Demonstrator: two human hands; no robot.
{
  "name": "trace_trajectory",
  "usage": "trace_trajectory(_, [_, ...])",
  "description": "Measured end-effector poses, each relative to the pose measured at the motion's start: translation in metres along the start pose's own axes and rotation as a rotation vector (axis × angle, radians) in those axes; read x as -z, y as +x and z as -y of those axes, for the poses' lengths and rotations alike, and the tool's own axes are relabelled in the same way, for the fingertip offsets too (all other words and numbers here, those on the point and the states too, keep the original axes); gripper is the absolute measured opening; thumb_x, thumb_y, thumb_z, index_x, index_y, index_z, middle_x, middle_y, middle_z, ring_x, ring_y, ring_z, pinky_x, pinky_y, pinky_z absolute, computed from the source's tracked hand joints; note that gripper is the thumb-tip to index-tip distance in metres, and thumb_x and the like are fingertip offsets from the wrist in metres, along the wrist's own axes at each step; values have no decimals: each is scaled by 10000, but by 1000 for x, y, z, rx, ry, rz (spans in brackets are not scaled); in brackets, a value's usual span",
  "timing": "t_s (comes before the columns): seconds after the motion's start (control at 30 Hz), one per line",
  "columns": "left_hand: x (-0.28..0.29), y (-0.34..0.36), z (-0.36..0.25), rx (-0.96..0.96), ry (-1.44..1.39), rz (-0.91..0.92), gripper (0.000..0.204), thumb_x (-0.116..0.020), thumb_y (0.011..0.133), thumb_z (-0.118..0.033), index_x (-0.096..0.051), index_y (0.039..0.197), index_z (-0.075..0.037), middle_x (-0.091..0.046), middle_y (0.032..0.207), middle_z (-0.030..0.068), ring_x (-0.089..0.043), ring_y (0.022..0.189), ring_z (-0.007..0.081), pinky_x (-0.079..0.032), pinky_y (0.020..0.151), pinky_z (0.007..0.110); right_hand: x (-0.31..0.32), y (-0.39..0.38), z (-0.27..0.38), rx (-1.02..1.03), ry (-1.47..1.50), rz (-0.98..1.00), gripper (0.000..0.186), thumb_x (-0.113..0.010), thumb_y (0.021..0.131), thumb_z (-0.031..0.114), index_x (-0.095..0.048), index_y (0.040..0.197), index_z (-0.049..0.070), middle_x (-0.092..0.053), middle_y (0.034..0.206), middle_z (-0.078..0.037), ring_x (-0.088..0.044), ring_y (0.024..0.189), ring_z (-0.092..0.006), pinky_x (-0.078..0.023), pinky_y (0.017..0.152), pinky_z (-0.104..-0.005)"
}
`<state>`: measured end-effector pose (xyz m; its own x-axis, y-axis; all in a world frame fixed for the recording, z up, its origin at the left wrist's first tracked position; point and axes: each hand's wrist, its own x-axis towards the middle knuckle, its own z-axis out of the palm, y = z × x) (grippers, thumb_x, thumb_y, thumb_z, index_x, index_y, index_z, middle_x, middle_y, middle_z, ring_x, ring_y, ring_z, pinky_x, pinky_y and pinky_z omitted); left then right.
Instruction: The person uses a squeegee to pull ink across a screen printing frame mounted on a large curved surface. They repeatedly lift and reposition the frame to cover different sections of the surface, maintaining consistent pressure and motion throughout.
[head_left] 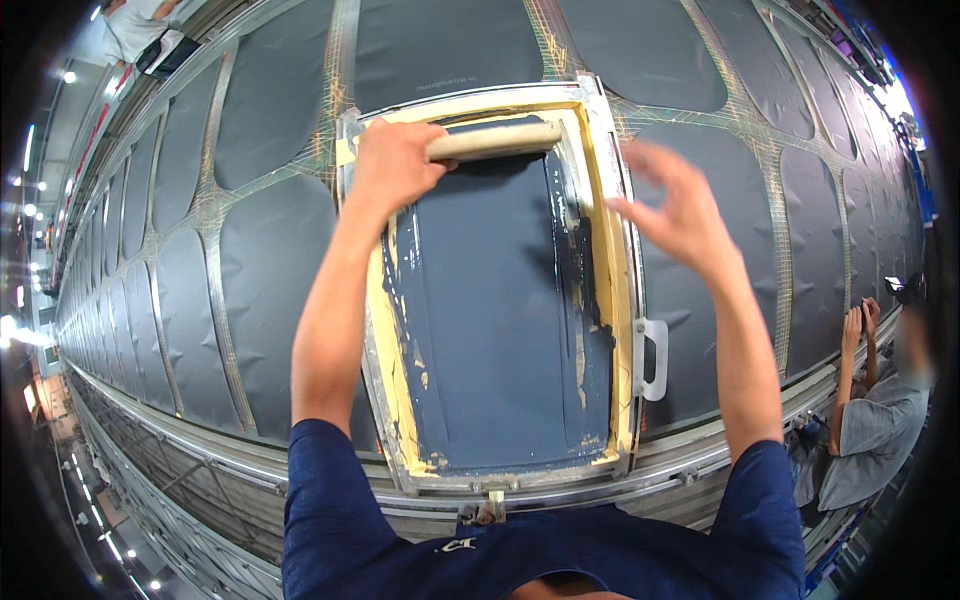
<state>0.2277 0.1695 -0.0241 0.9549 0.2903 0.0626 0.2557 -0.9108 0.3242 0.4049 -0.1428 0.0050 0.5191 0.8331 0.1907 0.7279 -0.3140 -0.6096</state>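
Observation:
A screen-printing frame (630, 230) lies in front of me, its mesh a dark blue-grey with yellow tape and black ink smears around the border. Across the far end of the mesh rests a squeegee (510, 140) with a pale, long handle. My left hand (395, 165) is closed around the squeegee's left end. Just beyond the frame's right edge hovers my right hand (680, 205), slightly blurred, its fingers spread and holding nothing. A white loop handle (652, 360) sticks out from the frame's right side.
Dark sheet panels (275, 290) with patterned strips between them cover the long table on both sides. A metal rail (700, 465) runs along its near edge. To the right another person in a grey shirt (880, 430) reaches over the table; a further person (135, 30) stands far left.

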Motion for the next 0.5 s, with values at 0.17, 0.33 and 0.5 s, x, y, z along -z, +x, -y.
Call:
trace_trajectory(0.17, [26,57,20,146,-18,229,397,-898,693,-295,-788,1032,-119,-733,815,160,-702,775,352,-539,727,423,-53,170,14,106,-67,413,563,-827,779,372,-687,1207,32,-728,1046,-186,-701,979,-361,-551,875,-439])
trace_trajectory(0.33, [13,88,57,107,-18,247,569,-932,621,-370,-787,1107,-111,-773,942,157,-728,882,347,-551,837,422,-97,230,6,200,-244,641,393,-854,714,261,-753,1003,15,-733,776,-177,-718,757,-351,-558,738,-437])
trace_trajectory(0.5, [5,83,63,102,-25,235,594,-930,609,-387,-780,1113,-110,-769,942,162,-727,878,342,-550,829,422,-91,220,6,163,-260,622,428,-853,667,387,-772,830,-1,-732,756,-208,-734,725,-356,-563,663,-456])
